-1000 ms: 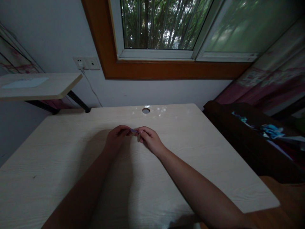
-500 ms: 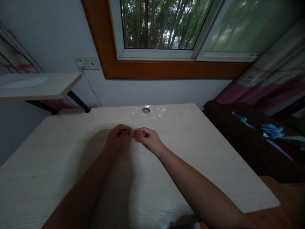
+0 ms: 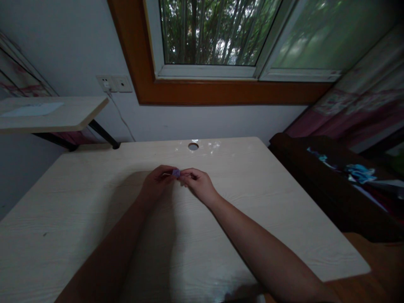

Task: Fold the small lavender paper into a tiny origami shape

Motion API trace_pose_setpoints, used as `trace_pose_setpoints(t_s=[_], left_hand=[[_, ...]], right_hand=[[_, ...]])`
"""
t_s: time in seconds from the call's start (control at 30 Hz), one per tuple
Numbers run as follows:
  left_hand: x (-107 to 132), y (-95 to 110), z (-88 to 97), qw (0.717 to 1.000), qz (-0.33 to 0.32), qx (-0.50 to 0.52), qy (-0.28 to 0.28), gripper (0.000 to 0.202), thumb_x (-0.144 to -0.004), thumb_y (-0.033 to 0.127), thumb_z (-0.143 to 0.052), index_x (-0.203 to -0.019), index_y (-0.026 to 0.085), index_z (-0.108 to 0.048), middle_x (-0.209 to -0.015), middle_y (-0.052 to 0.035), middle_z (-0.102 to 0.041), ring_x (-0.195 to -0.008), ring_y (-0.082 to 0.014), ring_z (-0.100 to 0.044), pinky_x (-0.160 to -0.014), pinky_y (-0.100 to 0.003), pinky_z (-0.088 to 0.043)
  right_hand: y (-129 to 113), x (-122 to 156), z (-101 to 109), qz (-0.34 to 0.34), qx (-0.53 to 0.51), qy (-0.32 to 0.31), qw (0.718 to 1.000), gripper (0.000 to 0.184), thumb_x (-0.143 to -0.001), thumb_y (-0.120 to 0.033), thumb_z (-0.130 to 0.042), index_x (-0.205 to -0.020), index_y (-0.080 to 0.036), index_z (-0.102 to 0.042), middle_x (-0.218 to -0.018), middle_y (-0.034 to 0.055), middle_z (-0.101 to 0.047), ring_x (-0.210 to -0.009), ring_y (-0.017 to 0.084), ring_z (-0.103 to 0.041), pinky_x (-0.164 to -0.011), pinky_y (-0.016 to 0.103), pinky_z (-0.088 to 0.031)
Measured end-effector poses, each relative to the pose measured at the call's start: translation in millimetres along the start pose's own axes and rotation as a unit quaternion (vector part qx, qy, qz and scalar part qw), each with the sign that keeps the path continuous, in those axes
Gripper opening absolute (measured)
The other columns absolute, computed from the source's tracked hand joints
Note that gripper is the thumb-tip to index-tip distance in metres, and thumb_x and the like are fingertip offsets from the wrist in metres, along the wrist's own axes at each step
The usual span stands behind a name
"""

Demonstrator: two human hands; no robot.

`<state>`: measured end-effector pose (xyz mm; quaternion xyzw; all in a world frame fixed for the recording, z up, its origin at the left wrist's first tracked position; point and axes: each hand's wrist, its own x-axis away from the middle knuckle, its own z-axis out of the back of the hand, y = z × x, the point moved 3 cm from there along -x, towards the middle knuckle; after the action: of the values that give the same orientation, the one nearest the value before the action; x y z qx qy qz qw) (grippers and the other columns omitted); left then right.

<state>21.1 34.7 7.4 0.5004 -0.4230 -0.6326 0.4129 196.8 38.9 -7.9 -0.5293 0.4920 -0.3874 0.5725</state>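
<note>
A small purple piece (image 3: 176, 172), too small to name by kind, is pinched between my two hands above the pale wooden desk (image 3: 252, 219). My left hand (image 3: 154, 179) grips its left side between thumb and fingertips. On the other side, the fingers of my right hand (image 3: 198, 183) are closed at its right edge. Both hands nearly meet, and the fingertips cover part of the piece.
A round cable hole (image 3: 193, 146) lies in the desk behind my hands. On the left stands a raised shelf (image 3: 63, 115) on black legs, with a paper (image 3: 31, 109) on it. A dark brown piece of furniture (image 3: 303, 185) with cloth items is beyond the right edge.
The small piece has turned between my fingers, so a broader purple face now shows. My hands have shifted only slightly.
</note>
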Motion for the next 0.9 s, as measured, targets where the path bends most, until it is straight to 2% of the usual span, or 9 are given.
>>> trace_pose_setpoints(t_s=[0.2,0.43,0.6,0.73,0.9], left_hand=[[0.0,-5.2,1.1,1.0,-0.008,0.008,-0.002,0.034,-0.074,0.035,-0.075,-0.104,0.02,-0.068,-0.105,-0.007,-0.069,-0.091,-0.0189,-0.067,-0.084,-0.035,-0.057],[-0.7,-6.3,0.3,1.0,0.009,0.022,-0.002,0.032,-0.073,0.033,-0.077,-0.101,0.02,-0.068,-0.098,-0.0055,-0.072,-0.087,-0.0184,-0.068,-0.083,-0.034,-0.056],[-0.6,-5.7,1.2,1.0,0.015,0.01,0.016,0.035,-0.073,0.037,-0.076,-0.101,0.019,-0.067,-0.102,-0.0071,-0.073,-0.091,-0.0197,-0.069,-0.085,-0.034,-0.055],[-0.9,-4.8,1.6,0.999,0.022,-0.013,0.028,0.036,-0.075,0.04,-0.074,-0.102,0.019,-0.067,-0.102,-0.0081,-0.073,-0.092,-0.0209,-0.069,-0.084,-0.035,-0.056],[-1.4,-6.7,1.2,0.999,0.023,-0.016,0.022,0.035,-0.075,0.039,-0.074,-0.103,0.019,-0.067,-0.101,-0.0073,-0.073,-0.088,-0.0195,-0.069,-0.083,-0.034,-0.056]], right_hand=[[0.7,-1.0,1.8,-0.032,-0.027,-0.007,0.999,0.022,-0.074,-0.036,-0.073,-0.088,-0.019,-0.072,-0.068,0.001,-0.067,-0.057,0.011,-0.053,-0.055,0.024,-0.042],[-0.5,-1.9,0.6,-0.042,-0.064,-0.019,0.997,0.022,-0.075,-0.036,-0.073,-0.088,-0.018,-0.072,-0.067,0.0008,-0.067,-0.055,0.01,-0.051,-0.054,0.024,-0.04],[-4.6,0.4,-0.5,-0.025,-0.031,-0.014,0.999,0.027,-0.074,-0.038,-0.076,-0.093,-0.019,-0.072,-0.072,0.0012,-0.066,-0.059,0.011,-0.053,-0.056,0.024,-0.04],[-5.8,2.2,0.4,-0.002,0.021,-0.002,1.0,0.028,-0.075,-0.04,-0.074,-0.096,-0.021,-0.073,-0.065,-0.0013,-0.06,-0.055,0.011,-0.048,-0.053,0.024,-0.037],[-7.0,2.7,0.6,0.004,0.014,0.008,1.0,0.027,-0.076,-0.038,-0.074,-0.096,-0.021,-0.073,-0.076,0.0015,-0.066,-0.058,0.011,-0.049,-0.054,0.024,-0.038]])
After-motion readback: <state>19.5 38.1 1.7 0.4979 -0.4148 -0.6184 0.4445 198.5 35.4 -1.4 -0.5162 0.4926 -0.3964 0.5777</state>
